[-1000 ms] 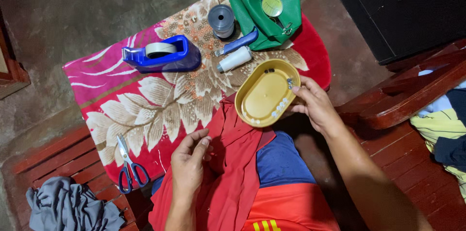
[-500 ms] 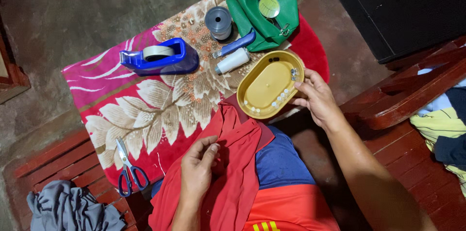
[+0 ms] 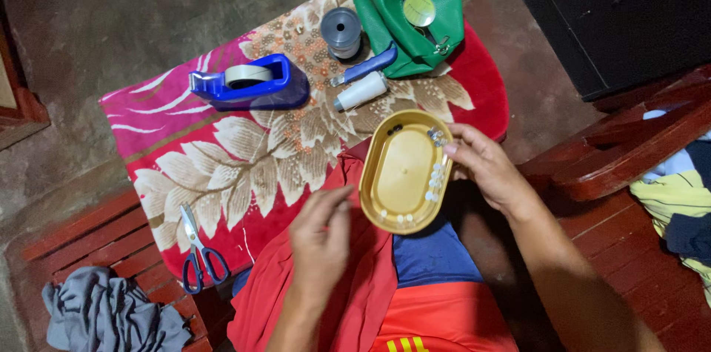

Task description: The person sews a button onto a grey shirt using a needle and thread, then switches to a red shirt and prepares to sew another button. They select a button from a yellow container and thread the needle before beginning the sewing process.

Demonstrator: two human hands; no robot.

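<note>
My right hand (image 3: 485,171) grips the right rim of a yellow oval tray (image 3: 400,174) that holds several small white buttons along its edge. The tray hovers over my lap, tilted toward me. My left hand (image 3: 320,241) is raised just left of the tray, blurred, its fingers loosely together, and I cannot make out anything in them. Beneath it, a red cloth (image 3: 348,278) lies draped over my lap.
A flowered red blanket (image 3: 222,167) carries a blue tape dispenser (image 3: 248,83), a grey spool (image 3: 341,30), a white thread spool (image 3: 359,91), a blue-handled tool (image 3: 364,67), a green pouch (image 3: 407,11) and blue scissors (image 3: 196,252). A black cabinet (image 3: 622,19) stands at the top right, grey cloth (image 3: 111,315) at the bottom left.
My right hand has pulled the tray off the blanket toward my lap and turned it more upright. My left hand has risen from the red cloth toward the tray.
</note>
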